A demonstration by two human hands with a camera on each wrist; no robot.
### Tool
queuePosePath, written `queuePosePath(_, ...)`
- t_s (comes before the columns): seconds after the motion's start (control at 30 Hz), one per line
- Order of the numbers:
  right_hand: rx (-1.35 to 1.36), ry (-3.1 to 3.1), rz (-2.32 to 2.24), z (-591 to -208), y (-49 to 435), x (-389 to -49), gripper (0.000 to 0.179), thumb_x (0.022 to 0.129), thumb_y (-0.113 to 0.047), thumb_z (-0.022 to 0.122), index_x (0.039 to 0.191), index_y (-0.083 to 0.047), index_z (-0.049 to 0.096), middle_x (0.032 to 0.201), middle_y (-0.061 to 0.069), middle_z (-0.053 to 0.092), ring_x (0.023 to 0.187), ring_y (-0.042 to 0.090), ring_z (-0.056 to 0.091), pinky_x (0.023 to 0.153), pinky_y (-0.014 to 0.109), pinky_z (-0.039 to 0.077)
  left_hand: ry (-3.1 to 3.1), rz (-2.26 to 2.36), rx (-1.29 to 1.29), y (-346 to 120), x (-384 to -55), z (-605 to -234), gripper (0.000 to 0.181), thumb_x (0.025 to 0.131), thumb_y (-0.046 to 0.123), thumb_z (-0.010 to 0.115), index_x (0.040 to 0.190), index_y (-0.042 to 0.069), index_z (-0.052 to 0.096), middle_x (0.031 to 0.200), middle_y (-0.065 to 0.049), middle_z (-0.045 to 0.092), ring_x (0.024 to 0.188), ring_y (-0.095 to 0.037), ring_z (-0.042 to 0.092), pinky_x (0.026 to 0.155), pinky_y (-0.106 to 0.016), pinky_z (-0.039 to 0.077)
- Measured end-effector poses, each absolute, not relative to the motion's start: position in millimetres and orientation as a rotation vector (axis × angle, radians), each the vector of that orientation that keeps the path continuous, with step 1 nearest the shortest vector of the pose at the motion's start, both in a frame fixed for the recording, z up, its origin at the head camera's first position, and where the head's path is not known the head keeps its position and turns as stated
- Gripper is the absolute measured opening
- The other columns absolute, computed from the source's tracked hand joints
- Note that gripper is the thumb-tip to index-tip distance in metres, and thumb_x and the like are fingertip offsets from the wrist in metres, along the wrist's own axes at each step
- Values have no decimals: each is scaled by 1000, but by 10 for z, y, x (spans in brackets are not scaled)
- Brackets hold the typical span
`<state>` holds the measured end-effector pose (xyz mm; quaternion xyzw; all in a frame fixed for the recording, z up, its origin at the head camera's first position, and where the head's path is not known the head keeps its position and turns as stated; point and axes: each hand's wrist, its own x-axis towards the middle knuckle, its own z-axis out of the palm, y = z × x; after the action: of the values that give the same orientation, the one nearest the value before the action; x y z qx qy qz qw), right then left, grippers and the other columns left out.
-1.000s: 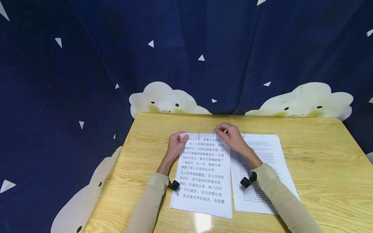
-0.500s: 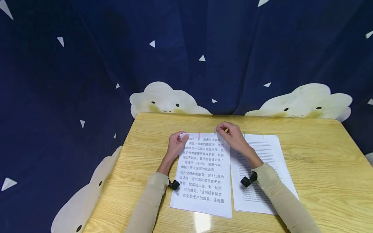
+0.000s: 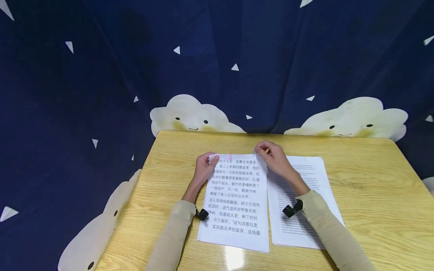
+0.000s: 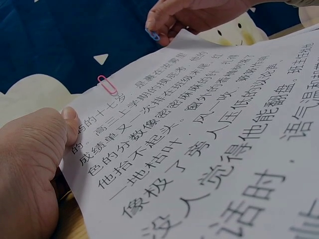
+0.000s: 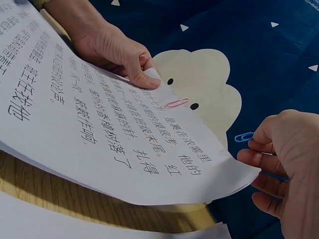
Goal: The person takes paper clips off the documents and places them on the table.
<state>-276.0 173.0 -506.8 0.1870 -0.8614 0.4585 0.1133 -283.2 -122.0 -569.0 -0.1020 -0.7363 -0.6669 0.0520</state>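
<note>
A sheaf of large-print paper (image 3: pixel 234 203) has its top edge raised off the table. My left hand (image 3: pixel 204 167) grips its upper left corner, thumb on top, as the left wrist view also shows. A pink paper clip (image 4: pixel 107 85) sits on the top edge, nearer that hand. Between thumb and forefinger, my right hand (image 3: pixel 272 158) pinches a blue paper clip (image 5: pixel 244 137). In the right wrist view this clip stands apart from the sheet, just past its top edge. The sheet's upper right corner reaches the other fingers (image 5: pixel 269 185) of my right hand.
A second stack of small-print paper (image 3: pixel 301 222) lies to the right, partly under my right forearm. A yellow paper clip (image 3: pixel 305 159) is on its top edge. The wooden table (image 3: pixel 373 188) ends at a dark blue curtain (image 3: pixel 257 75) with cloud prints.
My right hand has moved a little to the right along the top edge with the blue paper clip. It now covers the green clip on the second stack. My left hand stays put.
</note>
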Motion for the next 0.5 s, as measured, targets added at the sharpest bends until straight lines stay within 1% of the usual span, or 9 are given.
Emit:
queuePosePath(0.33, 528, -2516, 1336, -5068, 1799, -2740, 14, 105, -17, 64, 104, -6, 73, 91, 5, 70, 83, 15, 59, 71, 23, 44, -2287, -1996, -282, -1224, -2838, -5694, 17, 103, 7, 66, 104, -7, 76, 87, -21, 75, 62, -9, 65, 57, -19, 50)
queuePosePath(0.5, 525, -2506, 1338, -5055, 1835, -2733, 15, 105, -19, 65, 104, -7, 72, 91, 3, 70, 83, 14, 59, 71, 23, 44, -2299, -1975, -285, -1222, -2835, -5679, 16, 102, 7, 67, 104, -6, 76, 87, -20, 76, 62, -9, 65, 57, -19, 50)
